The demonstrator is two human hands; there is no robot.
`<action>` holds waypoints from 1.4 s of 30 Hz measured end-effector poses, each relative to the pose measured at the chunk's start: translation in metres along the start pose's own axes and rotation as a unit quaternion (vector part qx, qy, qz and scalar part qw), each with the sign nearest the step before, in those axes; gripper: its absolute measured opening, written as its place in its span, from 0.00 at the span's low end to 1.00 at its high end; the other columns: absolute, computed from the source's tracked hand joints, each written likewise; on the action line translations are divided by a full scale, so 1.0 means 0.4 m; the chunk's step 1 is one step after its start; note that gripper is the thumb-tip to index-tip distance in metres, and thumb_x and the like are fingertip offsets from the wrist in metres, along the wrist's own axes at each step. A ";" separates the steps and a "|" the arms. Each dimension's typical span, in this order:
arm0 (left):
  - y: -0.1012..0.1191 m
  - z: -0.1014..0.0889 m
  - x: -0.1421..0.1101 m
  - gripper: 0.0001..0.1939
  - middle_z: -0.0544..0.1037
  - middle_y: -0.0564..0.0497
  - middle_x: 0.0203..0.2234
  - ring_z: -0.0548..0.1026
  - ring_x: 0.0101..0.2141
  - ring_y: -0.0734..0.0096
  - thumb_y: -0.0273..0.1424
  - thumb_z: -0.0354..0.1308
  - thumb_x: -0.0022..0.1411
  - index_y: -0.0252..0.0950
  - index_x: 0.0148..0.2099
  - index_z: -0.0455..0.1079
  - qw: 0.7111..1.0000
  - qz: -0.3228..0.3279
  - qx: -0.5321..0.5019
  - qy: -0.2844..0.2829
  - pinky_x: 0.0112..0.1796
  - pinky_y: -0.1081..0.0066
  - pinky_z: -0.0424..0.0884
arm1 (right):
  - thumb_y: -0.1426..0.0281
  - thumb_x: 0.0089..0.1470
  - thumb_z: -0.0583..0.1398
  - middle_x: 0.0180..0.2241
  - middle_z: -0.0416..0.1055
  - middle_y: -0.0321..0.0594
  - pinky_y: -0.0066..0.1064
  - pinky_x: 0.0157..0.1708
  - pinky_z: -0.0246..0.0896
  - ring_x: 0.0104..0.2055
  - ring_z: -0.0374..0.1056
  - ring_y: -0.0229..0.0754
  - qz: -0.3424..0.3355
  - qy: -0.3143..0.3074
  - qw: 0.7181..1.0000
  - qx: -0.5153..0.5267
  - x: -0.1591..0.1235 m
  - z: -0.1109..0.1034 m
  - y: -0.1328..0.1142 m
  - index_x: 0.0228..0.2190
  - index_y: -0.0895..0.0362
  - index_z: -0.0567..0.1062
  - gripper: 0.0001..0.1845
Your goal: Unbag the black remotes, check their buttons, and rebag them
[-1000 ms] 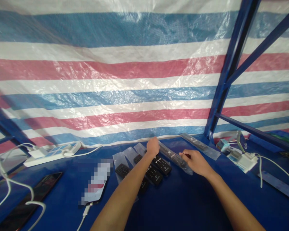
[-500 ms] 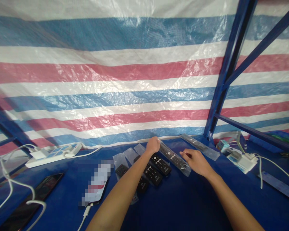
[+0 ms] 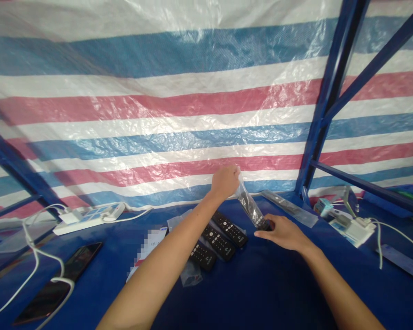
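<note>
A black remote control [image 3: 252, 208] in a clear plastic bag [image 3: 241, 185] slants between my two hands, its far end raised. My left hand [image 3: 225, 182] pinches the top of the bag. At the lower end, my right hand [image 3: 281, 231] has its thumb and fingers closed around the remote. Left of it, several black remotes lie side by side on the blue table, among them a nearer one [image 3: 217, 243] and one beside it [image 3: 231, 230]; my left forearm covers part of them. Another bagged remote [image 3: 289, 207] lies flat beyond my right hand.
On the left are a white power strip [image 3: 89, 218] with cables, a dark phone [image 3: 60, 284] and a phone with a blurred screen [image 3: 151, 243], partly behind my forearm. A white charger [image 3: 356, 229] with cables sits right, near a blue metal post [image 3: 320, 114]. Striped sheeting hangs behind.
My left hand has risen with the bag's top, lifting the remote's far end off the table. My right hand has closed on the remote's near end. The view has shifted slightly.
</note>
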State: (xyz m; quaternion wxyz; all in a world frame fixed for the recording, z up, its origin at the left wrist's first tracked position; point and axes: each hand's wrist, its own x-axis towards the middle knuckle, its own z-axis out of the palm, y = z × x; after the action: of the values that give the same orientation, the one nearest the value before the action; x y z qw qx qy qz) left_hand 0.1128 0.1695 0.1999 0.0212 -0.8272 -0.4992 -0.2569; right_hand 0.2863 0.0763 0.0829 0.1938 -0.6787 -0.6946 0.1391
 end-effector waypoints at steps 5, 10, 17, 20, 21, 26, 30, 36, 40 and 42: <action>0.045 -0.070 -0.015 0.13 0.76 0.47 0.34 0.73 0.39 0.63 0.29 0.43 0.67 0.35 0.39 0.69 0.997 0.044 0.036 0.056 0.39 0.68 0.65 | 0.55 0.48 0.59 0.29 0.75 0.39 0.28 0.26 0.49 0.32 0.70 0.44 0.011 -0.003 0.999 -0.048 0.000 0.019 -0.020 0.30 0.54 0.74 0.16; 0.041 -0.161 -0.004 0.10 0.76 0.51 0.32 0.73 0.36 0.70 0.30 0.46 0.66 0.37 0.39 0.69 0.971 0.082 -0.055 0.218 0.38 0.72 0.65 | 0.54 0.48 0.58 0.32 0.77 0.42 0.31 0.28 0.53 0.38 0.72 0.50 0.071 -0.020 0.995 -0.071 0.000 -0.003 -0.005 0.31 0.54 0.76 0.17; -0.113 -0.073 0.045 0.13 0.75 0.52 0.25 0.72 0.29 0.73 0.33 0.47 0.65 0.34 0.34 0.70 0.957 -0.057 -0.171 0.227 0.34 0.73 0.66 | 0.47 0.50 0.54 0.35 0.78 0.46 0.34 0.30 0.58 0.40 0.72 0.53 0.212 0.093 0.972 -0.037 0.004 -0.066 0.034 0.34 0.53 0.78 0.25; -0.154 0.067 0.004 0.13 0.78 0.48 0.31 0.75 0.35 0.69 0.30 0.46 0.65 0.33 0.34 0.72 0.986 -0.141 -0.081 0.034 0.37 0.73 0.67 | 0.46 0.51 0.52 0.32 0.78 0.44 0.33 0.28 0.57 0.37 0.73 0.52 0.215 0.155 0.964 -0.014 0.005 -0.075 0.035 0.33 0.52 0.78 0.26; -0.160 0.111 -0.016 0.14 0.79 0.48 0.34 0.75 0.37 0.69 0.30 0.46 0.65 0.34 0.35 0.72 0.987 -0.153 -0.051 -0.024 0.39 0.73 0.67 | 0.47 0.50 0.53 0.31 0.78 0.43 0.32 0.28 0.57 0.36 0.73 0.51 0.205 0.164 0.965 -0.006 0.005 -0.074 0.030 0.32 0.52 0.78 0.25; -0.176 0.241 -0.088 0.11 0.79 0.43 0.38 0.76 0.42 0.61 0.29 0.49 0.64 0.34 0.39 0.73 0.978 -0.188 -0.011 -0.084 0.40 0.69 0.68 | 0.50 0.49 0.56 0.28 0.77 0.41 0.29 0.25 0.54 0.32 0.72 0.47 0.124 0.100 0.987 -0.007 0.005 -0.038 -0.025 0.26 0.53 0.77 0.21; -0.191 0.267 -0.096 0.12 0.78 0.41 0.41 0.75 0.44 0.58 0.29 0.47 0.65 0.35 0.43 0.72 0.975 -0.196 0.016 -0.106 0.41 0.67 0.68 | 0.52 0.48 0.57 0.30 0.78 0.44 0.31 0.27 0.56 0.35 0.73 0.50 0.095 0.042 0.992 -0.070 0.012 0.016 -0.082 0.27 0.54 0.77 0.19; -0.202 0.270 -0.091 0.13 0.76 0.41 0.43 0.73 0.47 0.60 0.30 0.47 0.65 0.33 0.44 0.71 0.974 -0.188 0.047 -0.116 0.44 0.68 0.66 | 0.50 0.51 0.55 0.35 0.77 0.50 0.35 0.34 0.62 0.40 0.73 0.53 0.092 0.005 0.988 -0.124 0.018 0.060 -0.107 0.30 0.57 0.77 0.23; -0.203 0.239 -0.092 0.15 0.73 0.39 0.48 0.67 0.52 0.57 0.32 0.45 0.66 0.31 0.47 0.69 0.977 -0.177 0.074 -0.096 0.48 0.66 0.64 | 0.51 0.56 0.52 0.38 0.76 0.51 0.36 0.36 0.64 0.42 0.73 0.53 0.162 0.083 0.971 -0.157 0.016 -0.003 -0.040 0.39 0.58 0.73 0.24; -0.202 0.221 -0.094 0.16 0.72 0.39 0.47 0.66 0.52 0.56 0.33 0.44 0.66 0.31 0.48 0.69 0.980 -0.152 0.094 -0.086 0.49 0.64 0.63 | 0.55 0.56 0.54 0.42 0.74 0.54 0.37 0.38 0.64 0.44 0.72 0.54 0.233 0.124 0.946 -0.185 0.016 -0.042 0.016 0.44 0.60 0.71 0.23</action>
State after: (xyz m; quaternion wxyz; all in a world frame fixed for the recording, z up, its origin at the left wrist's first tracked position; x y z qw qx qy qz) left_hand 0.0669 0.2049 0.0887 0.0169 -0.7549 -0.6412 -0.1371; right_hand 0.2995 0.0819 0.0956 0.1116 -0.8576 -0.5008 -0.0364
